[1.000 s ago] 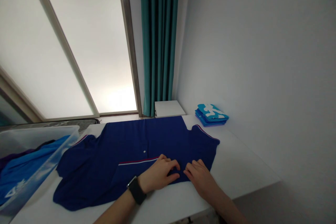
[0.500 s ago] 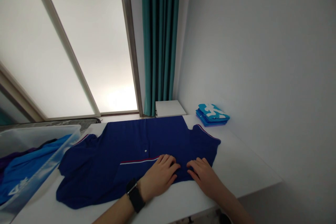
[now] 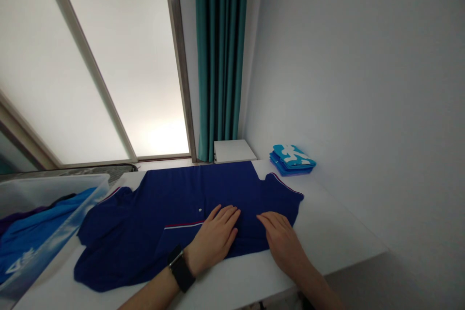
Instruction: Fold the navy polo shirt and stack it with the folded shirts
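navy cloth spreads before us: the shirt (image 3: 174, 198) lies on the white table (image 3: 337, 232), reaching beneath both our hands. our left hand (image 3: 214, 235), with a dark watch (image 3: 180, 269) at the wrist, rests palm down on it beside the red-and-white stripe (image 3: 183, 225), fingers outstretched and gripping nothing. our right hand (image 3: 283, 240) bends over the shirt's near right part, fingers together; we cannot tell whether it pinches cloth. between the shirt and our table edge runs a narrow strip of tabletop. leftward, a sleeve comes close to the plastic bin (image 3: 54, 178); rightward, wider tabletop reaches the wall (image 3: 363, 106), with folded clothes (image 3: 292, 161) near the other sleeve.
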The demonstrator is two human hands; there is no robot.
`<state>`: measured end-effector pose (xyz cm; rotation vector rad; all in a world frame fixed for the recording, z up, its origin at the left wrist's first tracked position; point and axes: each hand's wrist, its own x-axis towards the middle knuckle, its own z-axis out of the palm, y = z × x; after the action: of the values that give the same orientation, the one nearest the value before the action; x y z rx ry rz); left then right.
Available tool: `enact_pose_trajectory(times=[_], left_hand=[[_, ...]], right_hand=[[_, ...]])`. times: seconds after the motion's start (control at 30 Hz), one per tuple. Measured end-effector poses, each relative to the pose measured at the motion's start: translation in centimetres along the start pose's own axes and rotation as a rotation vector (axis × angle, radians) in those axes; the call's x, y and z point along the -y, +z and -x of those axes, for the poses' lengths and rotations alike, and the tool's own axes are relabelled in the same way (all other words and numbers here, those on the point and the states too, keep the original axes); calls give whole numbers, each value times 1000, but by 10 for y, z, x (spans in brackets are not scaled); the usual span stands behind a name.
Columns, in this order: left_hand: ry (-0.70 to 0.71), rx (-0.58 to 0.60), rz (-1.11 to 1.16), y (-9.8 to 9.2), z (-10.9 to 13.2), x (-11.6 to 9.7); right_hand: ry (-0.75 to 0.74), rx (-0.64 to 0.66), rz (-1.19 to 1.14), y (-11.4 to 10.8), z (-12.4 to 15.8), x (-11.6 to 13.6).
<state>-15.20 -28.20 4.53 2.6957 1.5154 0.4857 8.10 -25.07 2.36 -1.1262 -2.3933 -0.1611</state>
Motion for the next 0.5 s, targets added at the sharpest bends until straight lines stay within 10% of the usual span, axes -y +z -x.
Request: enact_pose_trajectory(times=[0.2,0.5], left_hand=[[-44,32,-23,8,2,-5],[25,80,257,-11,1,10]], right_hand=[[7,85,25,16,-10,35],[26,137,19,29,-5,21]])
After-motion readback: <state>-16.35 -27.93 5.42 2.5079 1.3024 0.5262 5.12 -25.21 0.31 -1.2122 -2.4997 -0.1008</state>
